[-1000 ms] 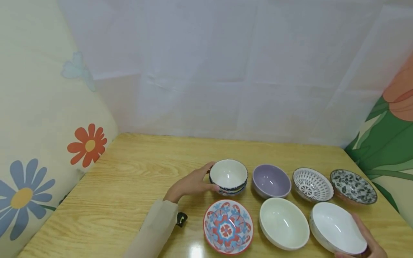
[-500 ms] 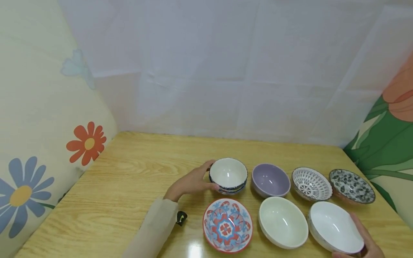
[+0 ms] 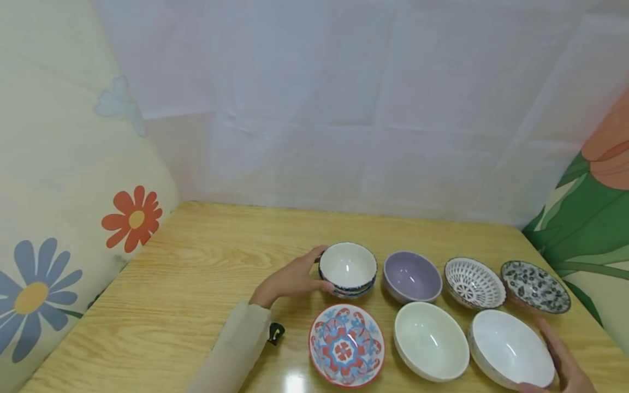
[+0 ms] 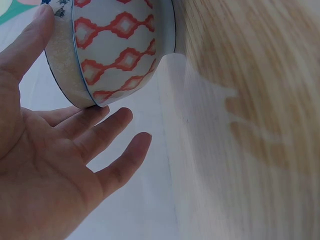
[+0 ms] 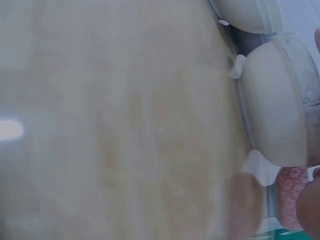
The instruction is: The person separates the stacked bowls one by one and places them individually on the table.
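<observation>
Near the middle of the head view, my left hand (image 3: 295,281) holds the side of a stack of small bowls (image 3: 348,266). The top one is white inside with a dark blue speckled rim. In the left wrist view, a lower bowl (image 4: 117,47) shows red diamond patterns, with my thumb and fingers spread about the stack's side. At the lower right, my right hand (image 3: 562,357) lies round the right side of a white bowl (image 3: 511,346), with loosely spread fingers. Its fingertips (image 5: 309,205) show at the edge of the right wrist view, beside the bowl.
A purple bowl (image 3: 413,277), a white bowl with dark dashes (image 3: 474,283) and a black-floral bowl (image 3: 535,286) stand behind. In front are a red-and-blue patterned bowl (image 3: 346,345) and a cream bowl (image 3: 431,341). A small black object (image 3: 276,333) lies by the left sleeve.
My right hand's fingers have loosened outward from the white bowl's rim, which shows more fully. That bowl has shifted slightly left. The left hand and its stack have stayed in place.
</observation>
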`<state>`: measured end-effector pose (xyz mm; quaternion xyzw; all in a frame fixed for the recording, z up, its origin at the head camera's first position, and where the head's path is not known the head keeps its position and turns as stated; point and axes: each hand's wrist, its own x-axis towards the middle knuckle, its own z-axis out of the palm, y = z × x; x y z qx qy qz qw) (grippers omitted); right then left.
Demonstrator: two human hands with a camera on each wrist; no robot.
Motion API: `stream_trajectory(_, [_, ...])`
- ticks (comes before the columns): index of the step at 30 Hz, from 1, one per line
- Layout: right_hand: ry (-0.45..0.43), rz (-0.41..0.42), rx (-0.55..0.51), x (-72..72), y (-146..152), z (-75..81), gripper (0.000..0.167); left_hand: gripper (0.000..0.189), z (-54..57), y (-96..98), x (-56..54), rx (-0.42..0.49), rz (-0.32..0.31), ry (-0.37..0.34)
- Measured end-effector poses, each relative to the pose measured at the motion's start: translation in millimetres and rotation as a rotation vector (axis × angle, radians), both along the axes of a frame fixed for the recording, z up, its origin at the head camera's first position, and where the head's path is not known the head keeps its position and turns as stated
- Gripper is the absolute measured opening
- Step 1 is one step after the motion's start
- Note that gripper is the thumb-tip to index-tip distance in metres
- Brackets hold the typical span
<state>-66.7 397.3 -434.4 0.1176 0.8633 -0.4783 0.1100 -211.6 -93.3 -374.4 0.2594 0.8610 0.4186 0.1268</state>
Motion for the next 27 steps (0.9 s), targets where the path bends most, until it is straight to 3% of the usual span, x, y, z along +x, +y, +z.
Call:
stream_trajectory(8, [0.334,0.085,0.11,2.3,-8.9,13.5,0.101,0.084,0.2,-0.6,-0.9,-0.003,-0.001,-0.002])
stream_trajectory(16, [0.446,0.194,0.15,-5.4,-22.9,35.8,0.102,0.085,-1.8,1.1,0.0,-0.01,-0.004,-0.013])
stream_trajectory(20, [0.491,0.234,0.138,-14.7,-33.9,47.7,0.103,0.085,-1.5,0.5,0.8,-0.005,0.0,-0.008])
stream_trajectory(27, [0.646,0.366,0.153,-33.8,-56.1,66.2,0.102,0.085,-0.9,-0.9,0.8,-0.007,0.0,0.002])
